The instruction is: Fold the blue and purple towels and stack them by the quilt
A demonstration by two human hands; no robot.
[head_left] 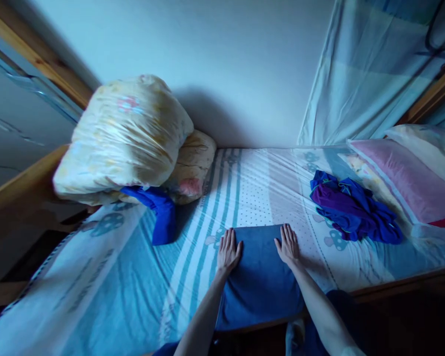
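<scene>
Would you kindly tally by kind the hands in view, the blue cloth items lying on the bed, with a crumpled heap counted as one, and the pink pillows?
Hands: 2 (left hand, right hand)
Blue cloth items: 3 (flat blue cloth, bright blue cloth, blue-and-purple heap)
Pink pillows: 1 (pink pillow)
Total: 6

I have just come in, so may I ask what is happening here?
A person's left hand and right hand rest palm-down at the far corners of a blue cloth, which lies spread on a patterned sheet. To the right lies a crumpled blue and purple heap; to the left, a bulky cream bundle.
</scene>
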